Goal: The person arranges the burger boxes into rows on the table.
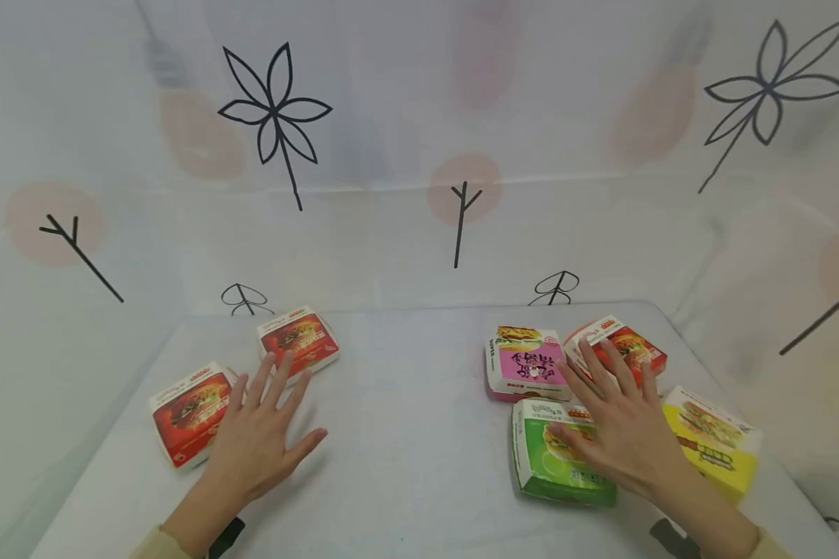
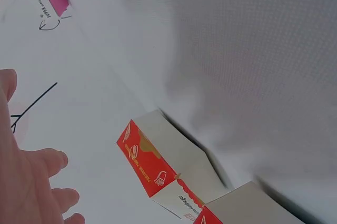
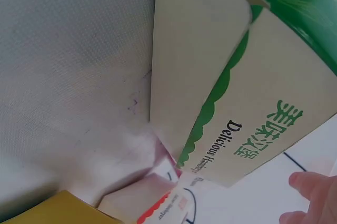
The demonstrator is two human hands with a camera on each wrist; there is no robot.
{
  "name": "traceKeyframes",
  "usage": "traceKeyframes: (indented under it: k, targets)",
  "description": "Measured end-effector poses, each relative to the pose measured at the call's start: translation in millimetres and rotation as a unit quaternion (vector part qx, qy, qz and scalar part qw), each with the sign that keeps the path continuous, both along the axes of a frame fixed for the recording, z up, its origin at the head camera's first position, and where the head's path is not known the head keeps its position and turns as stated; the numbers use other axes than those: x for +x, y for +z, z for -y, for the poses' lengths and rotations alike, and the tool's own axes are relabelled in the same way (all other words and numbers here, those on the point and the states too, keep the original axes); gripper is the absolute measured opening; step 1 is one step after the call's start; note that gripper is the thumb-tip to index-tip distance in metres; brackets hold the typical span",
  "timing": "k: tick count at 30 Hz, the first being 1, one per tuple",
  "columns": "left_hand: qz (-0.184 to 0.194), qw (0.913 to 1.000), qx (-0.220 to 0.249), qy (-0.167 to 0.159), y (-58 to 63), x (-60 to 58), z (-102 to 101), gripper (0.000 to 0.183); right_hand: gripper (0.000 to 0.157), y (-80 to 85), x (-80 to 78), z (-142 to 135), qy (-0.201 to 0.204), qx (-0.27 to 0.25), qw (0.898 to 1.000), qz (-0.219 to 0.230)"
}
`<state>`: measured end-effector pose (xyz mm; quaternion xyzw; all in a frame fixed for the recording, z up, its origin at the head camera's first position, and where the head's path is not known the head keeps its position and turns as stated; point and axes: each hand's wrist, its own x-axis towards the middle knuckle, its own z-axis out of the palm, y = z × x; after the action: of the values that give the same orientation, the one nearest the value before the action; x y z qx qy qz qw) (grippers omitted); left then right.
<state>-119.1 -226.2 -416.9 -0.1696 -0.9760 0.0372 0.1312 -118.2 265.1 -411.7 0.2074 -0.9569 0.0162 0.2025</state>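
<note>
My left hand [image 1: 259, 446] is spread flat in the air, fingers straight, beside a red hamburger box [image 1: 194, 415]. Another red hamburger box [image 1: 298, 341] sits just beyond its fingertips. On the right, my right hand [image 1: 625, 423] hovers with fingers spread over a group of boxes and holds nothing. Its thumb overlaps a green hamburger box [image 1: 548, 458] in the head view. Around it are a pink box [image 1: 524, 361], a red box [image 1: 636, 349] partly hidden by fingers, and a yellow box [image 1: 723, 442] partly behind the wrist. The green box [image 3: 247, 103] looms large in the right wrist view.
All the boxes stand on a white cloth-covered table [image 1: 405, 435]. A white curtain [image 1: 391, 248] with line-drawn leaves and pale pink spots hangs behind and at both sides. The two red boxes are at the left, the mixed group at the right.
</note>
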Motion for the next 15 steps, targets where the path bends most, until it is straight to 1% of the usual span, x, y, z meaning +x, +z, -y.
traceKeyframes:
  k: [4,8,11,15]
  targets:
    - [0.002,1.0000,0.000,0.001,1.0,0.2,0.9,0.093,0.090,0.4,0.8,-0.2,0.003,-0.005,1.000,-0.002]
    - [-0.008,1.0000,0.000,-0.005,4.3,-1.0,2.7,0.085,0.083,0.7,0.3,0.1,0.017,-0.013,1.000,-0.012]
    - [-0.018,0.9996,0.017,-0.011,8.7,-2.7,3.7,0.074,0.076,1.7,-0.5,1.6,0.023,-0.026,0.999,-0.015]
    - [-0.026,0.9980,0.056,-0.010,15.1,-6.6,6.0,0.063,0.070,7.3,-2.8,6.7,0.014,-0.051,0.999,-0.004]
